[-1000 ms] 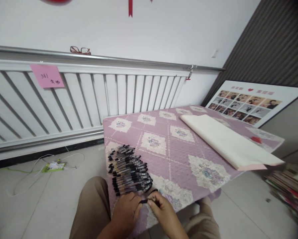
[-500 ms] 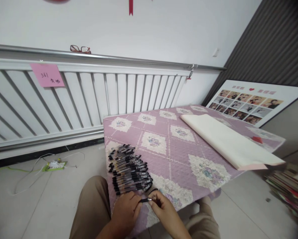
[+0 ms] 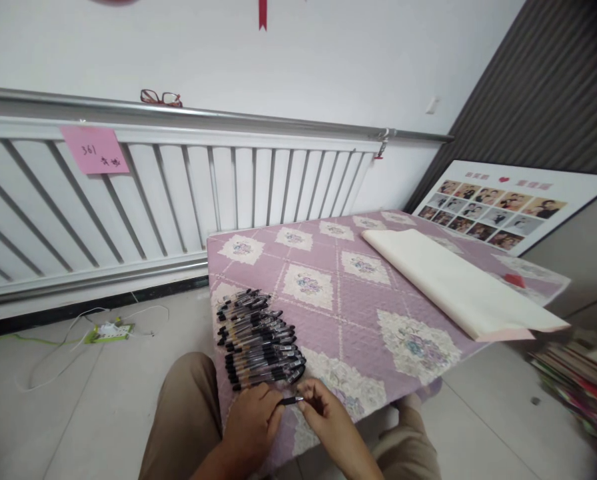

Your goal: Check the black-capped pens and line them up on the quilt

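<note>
At the near edge of the table, my left hand [image 3: 253,420] is closed around the body of a pen [image 3: 290,401] with a black grip and a silvery tip pointing right. The fingers of my right hand [image 3: 324,408] are pinched at that tip. Whether they hold a separate small part there is too small to tell. Just beyond my hands lies a pile of pens [image 3: 261,340], clear-barrelled with black ends, laid roughly side by side along the table's left edge.
A purple flowered cloth covers the table [image 3: 323,320]. A folded cream sheet [image 3: 443,280] lies on its right side, with a photo board [image 3: 498,207] behind. A white radiator [image 3: 258,180] runs along the wall. A power strip [image 3: 109,332] with cables sits on the floor at left.
My right fingers have shifted very slightly at the pen's tip. The left hand and the pile of pens look the same.
</note>
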Available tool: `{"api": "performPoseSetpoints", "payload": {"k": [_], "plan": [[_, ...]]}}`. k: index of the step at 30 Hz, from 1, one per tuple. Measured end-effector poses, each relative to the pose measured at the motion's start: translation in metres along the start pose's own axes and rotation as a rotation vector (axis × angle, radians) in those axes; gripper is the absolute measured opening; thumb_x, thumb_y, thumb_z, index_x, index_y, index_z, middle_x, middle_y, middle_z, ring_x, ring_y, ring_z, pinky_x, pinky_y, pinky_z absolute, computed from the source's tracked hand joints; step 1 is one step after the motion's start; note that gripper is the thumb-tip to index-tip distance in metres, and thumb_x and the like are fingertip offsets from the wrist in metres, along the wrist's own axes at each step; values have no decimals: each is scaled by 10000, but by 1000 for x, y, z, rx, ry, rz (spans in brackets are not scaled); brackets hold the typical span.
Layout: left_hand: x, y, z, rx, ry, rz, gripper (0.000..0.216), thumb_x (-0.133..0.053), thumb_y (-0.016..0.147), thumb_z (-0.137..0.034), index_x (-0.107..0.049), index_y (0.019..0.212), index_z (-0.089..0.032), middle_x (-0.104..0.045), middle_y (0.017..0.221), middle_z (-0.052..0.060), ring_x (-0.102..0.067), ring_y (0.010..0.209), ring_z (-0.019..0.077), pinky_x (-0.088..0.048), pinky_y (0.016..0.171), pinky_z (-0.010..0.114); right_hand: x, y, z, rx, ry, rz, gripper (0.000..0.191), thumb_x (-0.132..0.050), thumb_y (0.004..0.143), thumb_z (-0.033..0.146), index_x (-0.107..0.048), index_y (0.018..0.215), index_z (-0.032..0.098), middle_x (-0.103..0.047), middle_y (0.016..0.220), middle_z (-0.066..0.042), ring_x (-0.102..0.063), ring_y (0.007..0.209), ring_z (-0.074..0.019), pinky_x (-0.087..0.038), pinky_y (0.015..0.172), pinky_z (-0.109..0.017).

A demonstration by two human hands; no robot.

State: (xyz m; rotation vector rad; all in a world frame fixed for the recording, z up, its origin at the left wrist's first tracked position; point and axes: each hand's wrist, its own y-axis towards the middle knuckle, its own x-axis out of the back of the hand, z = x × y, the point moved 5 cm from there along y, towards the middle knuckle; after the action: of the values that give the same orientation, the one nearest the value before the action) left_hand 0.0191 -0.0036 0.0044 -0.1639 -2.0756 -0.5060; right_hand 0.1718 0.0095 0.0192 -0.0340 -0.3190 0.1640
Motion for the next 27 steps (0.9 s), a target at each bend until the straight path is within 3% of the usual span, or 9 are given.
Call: {"api": "performPoseSetpoints", "payload": {"k": [2,7,12,15,20,27], "plan": [[0,0,0,-1,-2,-5,152,-477,835,-210,-614,877,-258,-608,797,3,-559,728,179,-393,651,284,0,0,1,-7,-10,-12,162,-550,755,337,-566,850,206,-505,695,27,-488,676,-148,-400,637,-240],[-1,0,1,2,-3,16,140,-481,827,-192,-607,859,-246,-609,800,3,-564,746,182,-394,661,286,-3,2,2,-20,-113,-1,260,-489,800,394,-473,618,208,-432,606,38,-426,613,-138,-348,591,-240],[0,0,0,1,-7,17,149,-477,837,-206,-611,884,-250,-608,806,5,-557,744,180,-387,663,285,-2,1,-1,-17,-10,40,109,-514,772,308,-550,777,205,-484,695,29,-462,671,-144,-373,636,-238],[-1,0,1,-2,-15,12,152,-464,846,-214,-611,870,-248,-600,792,4,-551,730,171,-385,651,277,-1,1,-3,-11,26,13,162,-544,756,309,-560,881,206,-498,733,25,-480,703,-150,-384,663,-245],[0,0,1,-4,-11,-4,143,-472,832,-215,-610,855,-243,-602,790,5,-555,735,171,-392,652,274,-3,2,-2,-37,-46,-1,251,-527,783,387,-477,623,200,-400,600,50,-397,600,-126,-327,582,-238],[0,1,2,47,-44,51,179,-462,844,-210,-622,910,-259,-619,833,-2,-572,774,183,-402,688,298,5,1,-10,-126,214,-17,300,-577,763,483,-548,723,187,-419,592,59,-374,570,-104,-306,552,-225]]}}
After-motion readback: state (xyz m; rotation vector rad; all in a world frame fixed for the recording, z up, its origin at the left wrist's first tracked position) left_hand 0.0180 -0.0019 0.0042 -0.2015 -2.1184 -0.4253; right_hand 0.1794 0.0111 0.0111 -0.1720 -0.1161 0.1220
